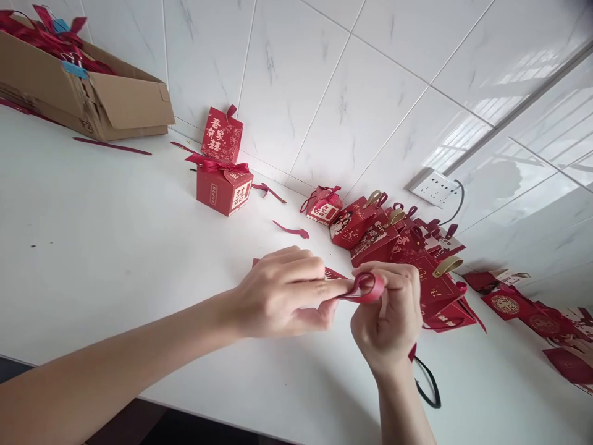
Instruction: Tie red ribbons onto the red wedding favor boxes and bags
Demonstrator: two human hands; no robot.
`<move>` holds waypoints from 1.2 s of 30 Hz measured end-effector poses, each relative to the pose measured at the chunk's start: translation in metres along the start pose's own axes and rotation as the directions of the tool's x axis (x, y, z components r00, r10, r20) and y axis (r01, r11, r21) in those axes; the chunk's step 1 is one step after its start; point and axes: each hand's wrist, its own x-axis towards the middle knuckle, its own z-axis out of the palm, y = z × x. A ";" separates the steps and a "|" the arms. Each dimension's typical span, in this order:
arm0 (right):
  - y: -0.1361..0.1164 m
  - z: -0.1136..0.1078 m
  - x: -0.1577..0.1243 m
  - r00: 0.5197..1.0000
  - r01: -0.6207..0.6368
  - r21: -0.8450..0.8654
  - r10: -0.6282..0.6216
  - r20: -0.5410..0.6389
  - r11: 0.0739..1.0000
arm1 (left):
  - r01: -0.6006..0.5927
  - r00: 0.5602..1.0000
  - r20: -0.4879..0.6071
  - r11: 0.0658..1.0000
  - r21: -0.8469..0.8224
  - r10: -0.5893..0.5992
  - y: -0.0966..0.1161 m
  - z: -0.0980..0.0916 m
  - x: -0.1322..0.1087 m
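Note:
A loop of red ribbon is pinched between my two hands above the white table. My left hand is closed, with its forefinger and thumb on the ribbon's left end. On the other side, my right hand is closed on the loop, its fingers curled. Behind my hands lies a red printed item, mostly hidden by them. Farther back stands a red gift box with a bow on top, and a second red box is behind it.
A cardboard box full of red ribbons stands at the back left. Several red gift boxes line the right side by the tiled wall. Ribbon scraps lie on the white table. A black loop lies at right.

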 end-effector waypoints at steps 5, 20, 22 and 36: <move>0.002 0.001 -0.002 0.999 -0.020 0.029 0.021 -0.027 0.999 | 0.032 0.999 -0.006 0.999 0.006 -0.032 -0.001 0.000 0.000; -0.001 0.001 -0.005 0.964 -0.258 0.333 0.265 0.024 0.907 | 0.024 1.000 0.000 1.000 -0.020 -0.024 -0.001 0.000 -0.001; 0.009 0.002 -0.008 0.959 -0.275 0.230 0.282 0.000 0.934 | 0.069 0.998 0.000 0.997 -0.044 -0.069 -0.002 0.001 -0.003; 0.019 0.070 -0.050 0.616 -0.782 0.347 0.561 0.553 0.517 | 0.840 0.512 0.436 0.325 -0.436 -0.740 -0.049 -0.015 -0.008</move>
